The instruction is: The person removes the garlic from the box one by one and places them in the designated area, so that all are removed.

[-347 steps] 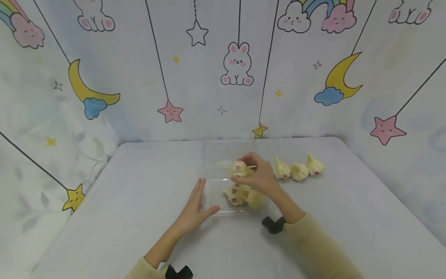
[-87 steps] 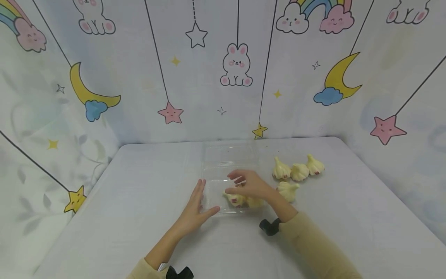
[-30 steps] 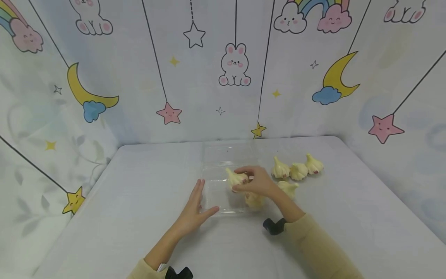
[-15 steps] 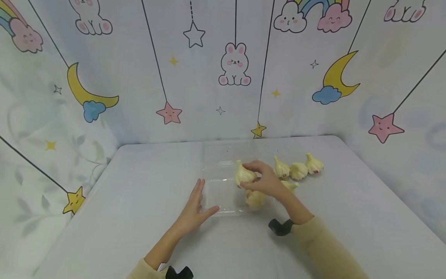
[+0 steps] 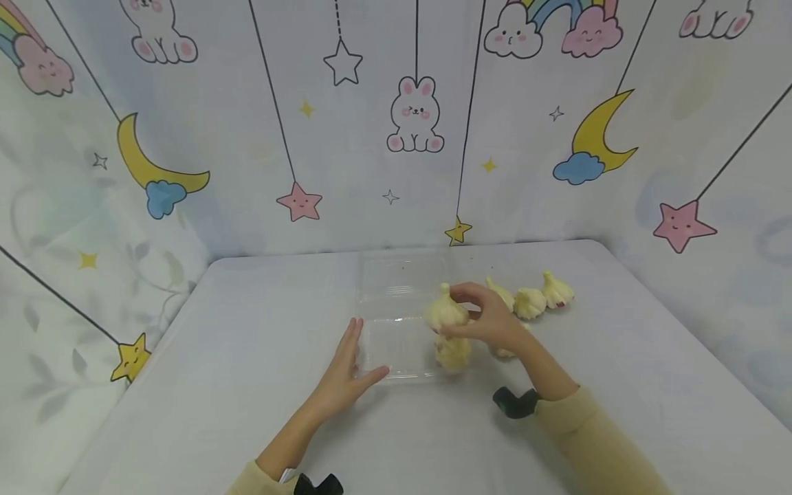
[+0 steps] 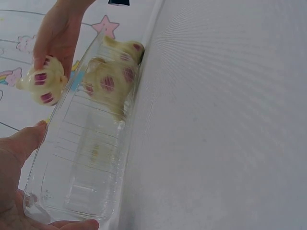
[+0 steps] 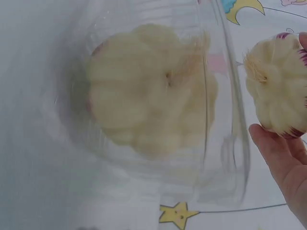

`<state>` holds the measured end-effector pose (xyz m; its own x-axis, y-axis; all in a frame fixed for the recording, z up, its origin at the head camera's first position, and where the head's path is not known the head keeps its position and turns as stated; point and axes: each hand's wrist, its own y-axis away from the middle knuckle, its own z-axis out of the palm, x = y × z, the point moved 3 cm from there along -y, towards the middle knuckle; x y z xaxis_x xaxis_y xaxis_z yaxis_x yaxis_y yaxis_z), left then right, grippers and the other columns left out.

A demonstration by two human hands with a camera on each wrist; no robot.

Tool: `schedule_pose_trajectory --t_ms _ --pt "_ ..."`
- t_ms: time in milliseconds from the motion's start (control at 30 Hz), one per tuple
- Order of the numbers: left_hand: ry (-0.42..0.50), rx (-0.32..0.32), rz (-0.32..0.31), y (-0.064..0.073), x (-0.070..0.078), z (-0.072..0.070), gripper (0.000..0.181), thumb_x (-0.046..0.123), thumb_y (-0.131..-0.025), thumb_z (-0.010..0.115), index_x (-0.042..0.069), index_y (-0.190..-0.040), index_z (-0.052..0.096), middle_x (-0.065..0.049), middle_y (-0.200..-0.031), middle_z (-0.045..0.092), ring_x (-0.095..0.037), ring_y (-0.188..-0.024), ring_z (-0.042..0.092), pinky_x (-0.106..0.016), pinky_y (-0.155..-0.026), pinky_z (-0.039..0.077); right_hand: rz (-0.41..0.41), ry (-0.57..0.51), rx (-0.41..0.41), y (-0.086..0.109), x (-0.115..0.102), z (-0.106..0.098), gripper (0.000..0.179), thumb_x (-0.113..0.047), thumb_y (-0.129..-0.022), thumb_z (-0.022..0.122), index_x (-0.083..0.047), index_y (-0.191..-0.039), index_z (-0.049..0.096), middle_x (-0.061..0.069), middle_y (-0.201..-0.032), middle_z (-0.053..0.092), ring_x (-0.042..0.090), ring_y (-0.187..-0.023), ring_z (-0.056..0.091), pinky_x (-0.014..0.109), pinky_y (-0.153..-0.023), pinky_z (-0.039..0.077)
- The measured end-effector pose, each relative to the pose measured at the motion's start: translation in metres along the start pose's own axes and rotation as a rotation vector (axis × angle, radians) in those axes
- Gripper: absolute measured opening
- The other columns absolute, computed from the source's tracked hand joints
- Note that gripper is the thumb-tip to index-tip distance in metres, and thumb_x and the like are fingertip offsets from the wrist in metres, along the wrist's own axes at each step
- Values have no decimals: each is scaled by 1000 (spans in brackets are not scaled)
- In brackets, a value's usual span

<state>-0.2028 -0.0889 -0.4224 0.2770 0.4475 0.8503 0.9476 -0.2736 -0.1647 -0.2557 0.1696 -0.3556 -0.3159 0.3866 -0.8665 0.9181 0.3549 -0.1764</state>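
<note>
A clear plastic box [image 5: 392, 350] stands mid-table with its lid [image 5: 405, 271] folded back behind it. Along the box's left side and front corner rests my left hand [image 5: 340, 381], fingers straight and thumb spread. My right hand [image 5: 491, 320] pinches a garlic bulb [image 5: 445, 314] between thumb and fingers, raised over the box's right part. The left wrist view shows purple marks on this held garlic bulb [image 6: 41, 84], above rim height. Another garlic bulb [image 5: 453, 356] sits inside at the right; the right wrist view shows that inner bulb [image 7: 144, 91] through the wall.
Right of the box, several garlic bulbs [image 5: 530, 303] lie on the white tabletop [image 5: 247, 330]. One nearer bulb [image 5: 504, 353] is mostly hidden behind my right hand and wrist. A cartoon-printed cloth [image 5: 359, 137] hangs behind the table.
One bulb that sat at the box's left has been lifted by my right hand and carried rightward and slightly up. Earlier, another bulb came to lie on the table at right. My left hand stays put.
</note>
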Motion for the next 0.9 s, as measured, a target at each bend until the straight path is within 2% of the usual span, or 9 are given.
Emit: schedule_pose_trajectory --t_ms 267,467,600,767,900 --pt "0 -8 -9 1 -1 1 92 24 -83 68 7 -147 6 -14 -152 -3 -34 -137 8 -50 -103 28 8 19 32 7 1 -17 64 -14 -68 81 4 -121 51 18 -120 53 33 -115 49 43 -94 44" --pt "19 -13 -13 2 -1 0 92 26 -82 69 6 -147 6 -13 -152 -3 -36 -136 11 -50 -101 30 36 65 60 14 -1 -34 66 -16 -69 80 3 -124 49 19 -122 51 37 -116 48 45 -94 43" --pt "15 -14 -9 2 -1 1 93 28 -82 69 4 -147 7 -14 -152 -2 -33 -137 7 -49 -103 29 52 94 75 19 1 -44 69 -17 -70 80 3 -127 47 19 -122 51 35 -115 49 44 -94 43" --pt "10 -4 -4 3 0 -1 92 27 -82 69 5 -147 7 -12 -152 -1 -32 -137 8 -50 -102 30 37 132 89 21 2 -54 67 -18 -71 79 3 -126 47 18 -120 53 30 -110 50 40 -93 45" --pt "-1 0 -1 3 1 -2 93 30 -82 69 5 -147 7 -12 -152 -1 -32 -137 8 -49 -102 30 22 164 115 24 1 -61 66 -17 -71 79 4 -125 47 19 -119 52 30 -110 49 42 -93 45"
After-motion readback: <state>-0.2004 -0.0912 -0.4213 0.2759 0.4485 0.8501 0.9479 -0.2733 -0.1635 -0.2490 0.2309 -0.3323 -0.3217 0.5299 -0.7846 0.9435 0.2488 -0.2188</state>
